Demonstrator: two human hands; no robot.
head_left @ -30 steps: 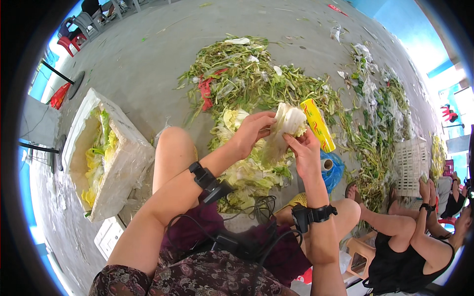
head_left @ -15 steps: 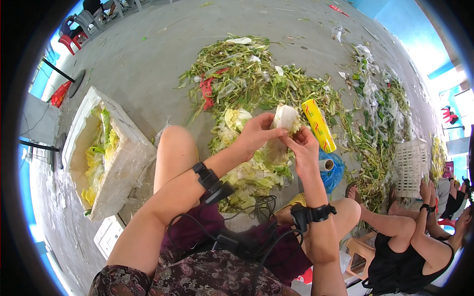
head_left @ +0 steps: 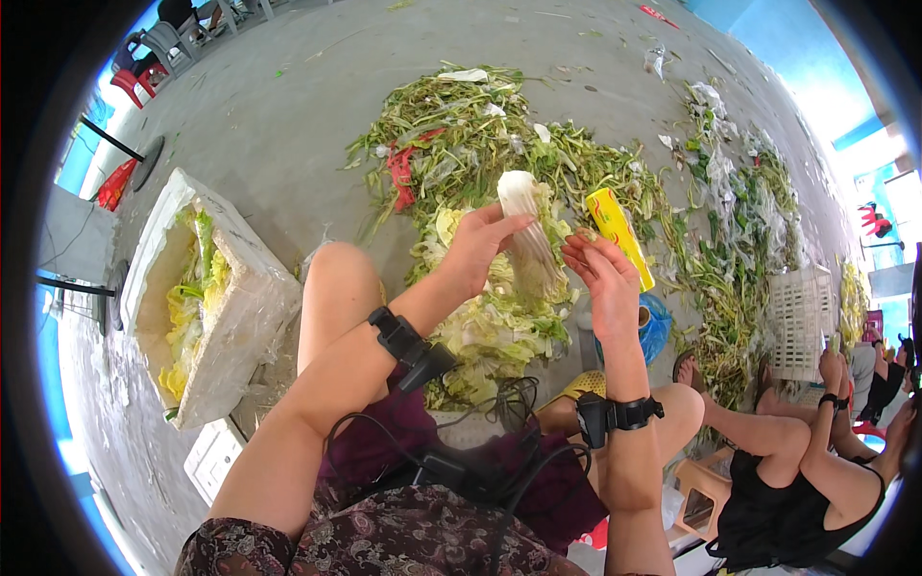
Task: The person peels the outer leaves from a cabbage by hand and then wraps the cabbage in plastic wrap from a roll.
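Note:
My left hand (head_left: 485, 245) grips a Chinese cabbage (head_left: 526, 223), held upright with its pale stem end on top and its limp leaves hanging. My right hand (head_left: 603, 271) is just to the right, apart from it, fingertips pinched on a small leaf scrap (head_left: 586, 233). Below both hands lies a heap of pale cabbage leaves (head_left: 490, 336). A yellow printed box (head_left: 622, 235) sits behind my right hand, near a cardboard tube wrapped in blue plastic (head_left: 653, 341).
Trimmed greens (head_left: 451, 115) and plastic scraps cover part of the floor ahead. A broken foam box (head_left: 240, 355) with leaves stands left. A co-worker (head_left: 797, 480) sits close right beside a white plastic crate (head_left: 799, 317). Chairs (head_left: 163, 48) stand far back left.
The cabbage has moved up and left in my left hand. My right hand has parted from it, moving rightward, with a small scrap at its fingertips.

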